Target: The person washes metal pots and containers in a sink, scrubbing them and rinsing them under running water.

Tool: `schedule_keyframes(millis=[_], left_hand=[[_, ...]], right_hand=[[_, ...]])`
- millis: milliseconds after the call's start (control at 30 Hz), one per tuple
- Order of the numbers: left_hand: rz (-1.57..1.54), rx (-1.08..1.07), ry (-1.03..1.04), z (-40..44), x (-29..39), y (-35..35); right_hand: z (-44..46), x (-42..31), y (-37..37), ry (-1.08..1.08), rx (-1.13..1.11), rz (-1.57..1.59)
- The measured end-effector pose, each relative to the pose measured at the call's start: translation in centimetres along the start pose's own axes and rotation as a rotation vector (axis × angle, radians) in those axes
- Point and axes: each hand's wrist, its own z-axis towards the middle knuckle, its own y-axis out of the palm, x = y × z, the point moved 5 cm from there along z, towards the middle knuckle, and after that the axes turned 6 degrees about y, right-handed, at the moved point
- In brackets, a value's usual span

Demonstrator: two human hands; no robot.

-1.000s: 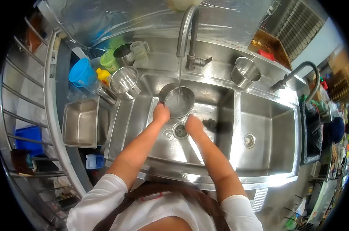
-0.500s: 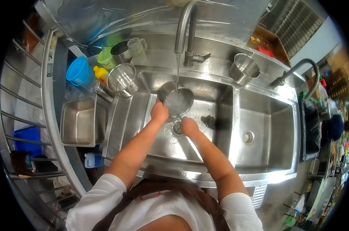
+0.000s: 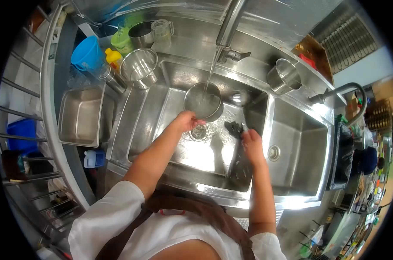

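In the large sink basin, a round metal pot stands under the running faucet, and the stream falls inside it. My left hand is closed on the near edge of the pot, its fingers partly hidden against the metal. To the right, my right hand has curled fingers at the edge of a dark crumpled clump, apparently gripping it. Whether that clump is a scrubber or a cloth is unclear. The drain lies just below the pot.
Left of the basin stand a steel pot, a yellow bottle, a blue bucket and a clear jug. A rectangular steel pan sits lower left. Another steel pot rests on the right ledge, above a second basin.
My right hand has left the pot and moved right to the dark clump. The pot, tilted before, now sits more level under the water, with my left hand still on it. The view has shifted.
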Motion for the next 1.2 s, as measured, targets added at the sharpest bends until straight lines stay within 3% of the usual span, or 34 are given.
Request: schedule_keyframes(millis=[67, 100, 200, 367, 433, 500, 567, 667, 767, 800, 833, 933, 1000, 1133, 1200], left_hand=[[-0.061, -0.081, -0.023, 0.7, -0.5, 0.8], [-0.252, -0.165, -0.054, 1.2, -1.2, 1.2], [-0.555, -0.287, -0.145, 0.7, -2.8, 3.0], [-0.645, -0.719, -0.149, -1.8, -3.5, 6.5], [-0.710, -0.762, -0.196, -2.1, -4.0, 7.0], [-0.555, -0.858, -0.178, -2.8, -3.7, 7.9], [-0.507, -0.889, -0.206, -2.0, -3.7, 7.7], [-0.381, -0.716, -0.200, -1.9, -3.6, 6.7], [-0.520, -0.669, -0.167, -1.2, -3.4, 5.5], [-0.497, -0.538, -0.150, -0.7, -3.5, 4.9], [-0.503, -0.539, -0.152, -0.7, -3.5, 4.7], [-0.508, -0.171, -0.222, -1.0, -3.9, 3.0], [-0.491, -0.141, -0.222, -1.2, -4.3, 2.0], [-0.511, -0.005, -0.132, -2.0, -4.1, 0.7], [-0.482, -0.131, -0.163, -1.9, -4.0, 0.0]], right_hand=[[-1.2, 2.4, -0.7, 0.380, -0.113, 0.580], [-1.6, 2.8, -1.0, 0.380, -0.115, 0.572], [-2.6, 4.2, -0.2, 0.550, -0.115, 1.179], [-2.3, 3.8, 0.6, 0.558, -0.099, 1.441], [-1.8, 3.5, 1.0, 0.531, -0.128, 1.469], [-0.4, 2.3, 1.0, 0.385, -0.137, 1.603], [1.2, 1.0, 0.7, 0.354, -0.128, 1.565], [3.4, -1.4, -0.1, 0.234, -0.044, 1.347], [4.2, -4.4, 0.2, 0.153, 0.061, 1.127], [4.4, -4.8, 1.2, 0.142, 0.067, 1.083], [4.4, -5.3, 2.2, 0.164, 0.021, 1.061], [5.5, -5.7, 6.0, 0.146, -0.057, 1.021], [6.9, -5.9, 7.6, -0.023, 0.035, 0.636], [8.6, -6.0, 8.0, 0.142, -0.052, 0.616], [10.2, -4.7, 9.0, 0.065, 0.045, 0.522]])
